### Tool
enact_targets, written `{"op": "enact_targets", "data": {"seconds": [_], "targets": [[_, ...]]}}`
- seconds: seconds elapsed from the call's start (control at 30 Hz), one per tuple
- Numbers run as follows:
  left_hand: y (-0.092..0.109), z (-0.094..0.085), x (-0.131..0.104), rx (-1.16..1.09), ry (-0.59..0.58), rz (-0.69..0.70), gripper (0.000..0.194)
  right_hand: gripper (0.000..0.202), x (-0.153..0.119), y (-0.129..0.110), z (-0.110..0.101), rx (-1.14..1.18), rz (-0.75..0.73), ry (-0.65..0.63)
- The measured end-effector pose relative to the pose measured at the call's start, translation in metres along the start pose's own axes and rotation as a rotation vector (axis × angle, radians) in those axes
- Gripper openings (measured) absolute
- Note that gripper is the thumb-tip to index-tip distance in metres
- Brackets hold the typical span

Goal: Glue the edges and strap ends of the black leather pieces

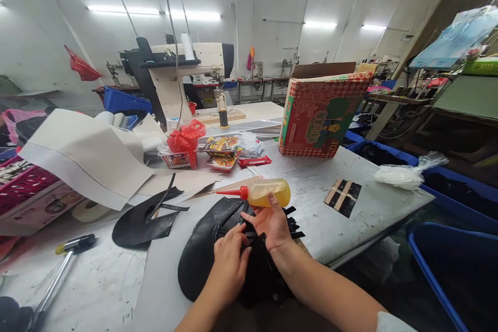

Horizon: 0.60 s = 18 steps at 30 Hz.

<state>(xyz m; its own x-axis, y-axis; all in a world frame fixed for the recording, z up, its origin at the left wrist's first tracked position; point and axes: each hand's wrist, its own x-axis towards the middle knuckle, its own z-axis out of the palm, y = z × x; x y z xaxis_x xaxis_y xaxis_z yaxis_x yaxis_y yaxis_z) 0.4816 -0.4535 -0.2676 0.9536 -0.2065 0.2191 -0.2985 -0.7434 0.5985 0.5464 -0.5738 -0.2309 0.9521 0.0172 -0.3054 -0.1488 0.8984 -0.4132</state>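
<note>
My right hand (274, 220) is wrapped round a clear squeeze bottle (276, 192) of yellow liquid with a red nozzle. The bottle lies nearly level, its nozzle pointing left. Below and left of it, my left hand (231, 254) rests on a stack of black leather pieces (202, 238), fingers curled at a strap-like edge. Whatever its fingertips pinch there is too small to make out. Black strips stick out on the stack's right side. Another curved black piece (142, 225) with narrow straps lies to the left on the table.
A hammer (75, 244) lies at the left. Behind my hands are food packs (221, 150), a red plastic bag (187, 137) and a red carton (324, 114). A sewing machine (190, 72) stands at the back. Blue bins (447, 270) line the table's right edge.
</note>
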Motion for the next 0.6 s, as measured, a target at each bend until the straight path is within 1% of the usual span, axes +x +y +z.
{"op": "enact_targets", "data": {"seconds": [0.13,0.23,0.3,0.4,0.5,0.6], "targets": [[0.001,0.009,-0.002,0.185,0.027,0.096,0.015,0.048,0.015,0.004,0.011,-0.047,0.056,-0.034],[0.001,0.011,-0.003,0.248,0.054,0.121,0.02,0.041,0.027,0.006,0.017,-0.04,0.007,-0.094],[0.001,0.012,-0.003,0.281,0.064,0.137,0.026,0.04,0.03,0.003,0.016,-0.026,-0.013,-0.147],[0.003,0.01,-0.002,0.328,0.068,0.161,0.029,0.042,0.025,-0.014,0.003,-0.034,-0.042,-0.208],[0.009,0.005,0.001,0.359,0.047,0.165,0.029,0.045,0.01,-0.041,-0.018,-0.12,-0.171,-0.237],[0.019,-0.003,0.008,0.369,0.005,0.109,0.023,0.047,-0.009,-0.069,-0.041,-0.284,-0.315,-0.249]]}}
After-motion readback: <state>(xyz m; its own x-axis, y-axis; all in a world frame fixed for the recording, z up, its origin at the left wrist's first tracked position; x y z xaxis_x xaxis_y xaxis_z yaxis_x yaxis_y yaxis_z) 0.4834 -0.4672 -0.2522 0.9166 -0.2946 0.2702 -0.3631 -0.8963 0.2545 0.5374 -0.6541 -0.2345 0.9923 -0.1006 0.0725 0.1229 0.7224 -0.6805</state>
